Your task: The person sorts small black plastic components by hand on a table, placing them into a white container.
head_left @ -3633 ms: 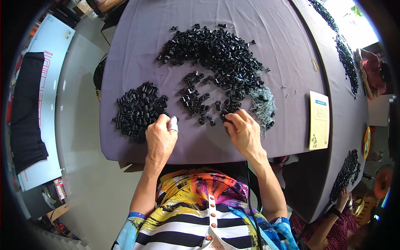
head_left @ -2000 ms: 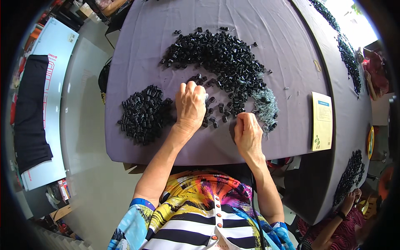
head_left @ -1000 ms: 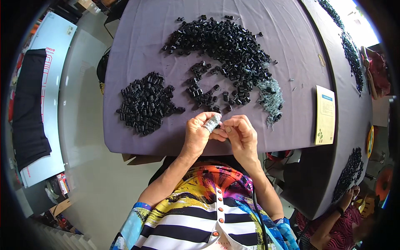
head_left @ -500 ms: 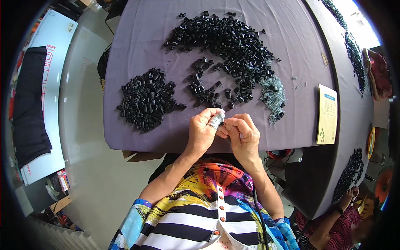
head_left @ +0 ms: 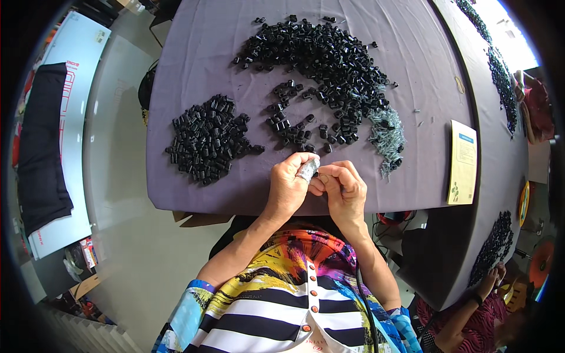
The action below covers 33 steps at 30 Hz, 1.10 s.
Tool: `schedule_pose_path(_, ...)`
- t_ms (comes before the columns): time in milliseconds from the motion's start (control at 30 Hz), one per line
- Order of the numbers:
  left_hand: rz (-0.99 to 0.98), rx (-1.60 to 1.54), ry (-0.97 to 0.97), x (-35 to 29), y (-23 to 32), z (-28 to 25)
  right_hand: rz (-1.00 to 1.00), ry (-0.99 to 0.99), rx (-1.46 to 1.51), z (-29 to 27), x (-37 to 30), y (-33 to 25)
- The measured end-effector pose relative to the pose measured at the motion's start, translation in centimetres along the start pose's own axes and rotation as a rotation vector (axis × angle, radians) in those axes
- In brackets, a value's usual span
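Observation:
My left hand (head_left: 288,187) and my right hand (head_left: 346,191) meet at the table's near edge, fingers pinched together. A grey wrapping (head_left: 308,169) covers one finger or thumb of the left hand. Between the fingertips a bit of a small black plastic piece (head_left: 315,174) shows; most of it is hidden. What the right fingers pinch is too small to make out. Just beyond the hands lies a large curved heap of small black plastic pieces (head_left: 318,56). Beside its right end is a pile of thin clear pins (head_left: 386,138). A separate heap of black pieces (head_left: 209,141) lies at left.
A grey-purple cloth covers the table (head_left: 194,70). A yellow booklet (head_left: 463,162) lies at its right edge. Along the right, another table (head_left: 497,176) holds more black heaps, with a co-worker's hand (head_left: 494,279) at the lower one. A long white box (head_left: 73,126) stands left.
My left hand has shifted very slightly to the right. The pinch between both hands stays, and the heaps look the same.

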<state>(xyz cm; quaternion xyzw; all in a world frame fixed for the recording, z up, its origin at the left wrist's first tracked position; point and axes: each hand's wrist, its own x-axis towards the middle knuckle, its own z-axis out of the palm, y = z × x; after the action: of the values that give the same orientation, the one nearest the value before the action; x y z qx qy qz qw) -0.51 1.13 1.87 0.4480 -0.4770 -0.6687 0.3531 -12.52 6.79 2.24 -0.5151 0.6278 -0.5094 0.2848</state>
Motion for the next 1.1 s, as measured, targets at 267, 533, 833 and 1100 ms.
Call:
schedule_pose_path(267,-0.053,-0.049,-0.010,0.2,0.2,0.1,0.034,0.008,0.056,0.0,0.0,0.1)
schedule_pose_path(533,-0.054,-0.037,-0.037,0.2,0.1,-0.2,0.026,0.023,0.067,0.1,0.0,0.3)
schedule_pose_path(833,-0.085,-0.029,-0.018,0.3,0.3,0.0,-0.003,0.025,0.066,0.2,-0.2,0.3)
schedule_pose_path(1100,0.019,0.066,0.031,0.0,-0.7,0.3,-0.079,0.039,-0.068,0.5,-0.4,0.3)
